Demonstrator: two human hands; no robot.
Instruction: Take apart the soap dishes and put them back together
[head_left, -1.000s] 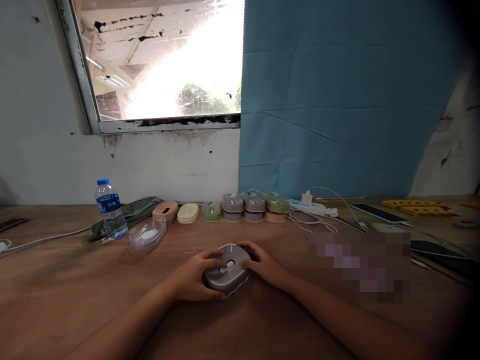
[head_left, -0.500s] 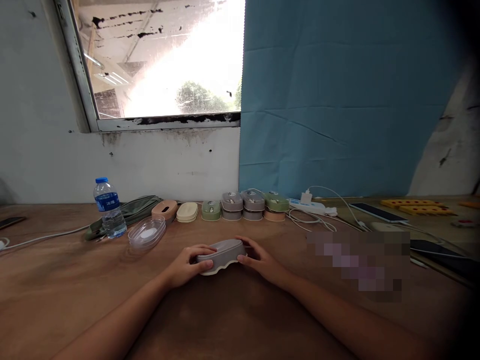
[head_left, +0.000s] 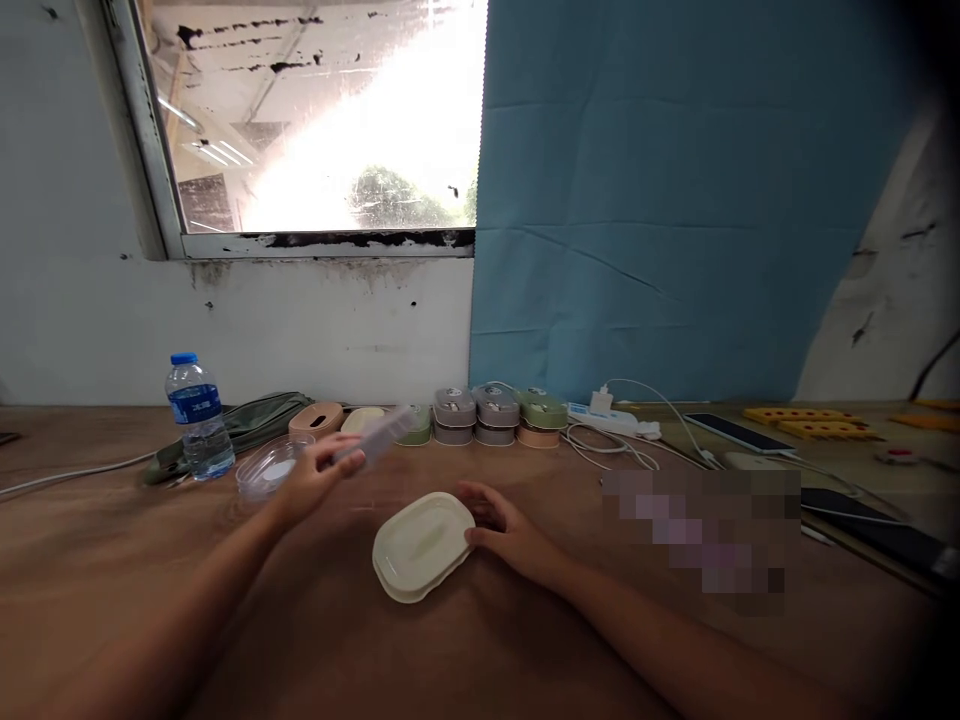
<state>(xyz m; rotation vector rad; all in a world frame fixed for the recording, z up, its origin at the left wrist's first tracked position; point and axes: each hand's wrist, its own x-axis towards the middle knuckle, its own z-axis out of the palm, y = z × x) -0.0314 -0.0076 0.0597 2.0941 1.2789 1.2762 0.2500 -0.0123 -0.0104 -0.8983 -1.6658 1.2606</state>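
Observation:
My left hand (head_left: 319, 480) grips a grey box cover (head_left: 381, 438) by its near end. The cover is lifted and tilted, smeared by motion, and passes in front of the items at the back. My right hand (head_left: 510, 535) pinches the right edge of a cream rounded tray (head_left: 424, 545), thumb on top and fingers behind. The tray tilts towards me, with its shallow inner face showing and a wavy lower rim. Just beyond my left hand stand clear plastic lids (head_left: 259, 475), partly hidden by it.
Along the wall stand a peach box (head_left: 316, 420), stacked cream pieces (head_left: 361, 420), a green box (head_left: 415, 428) and stacked grey boxes (head_left: 454, 410). A water bottle (head_left: 196, 420) and a green pouch (head_left: 262, 418) are at left. Cables, a power strip (head_left: 604, 418) and phones (head_left: 739, 433) lie right.
The grey cover has come off the cream tray and moved up and left in my left hand. My right hand keeps the tray, whose inner face now shows. The view has shifted slightly right.

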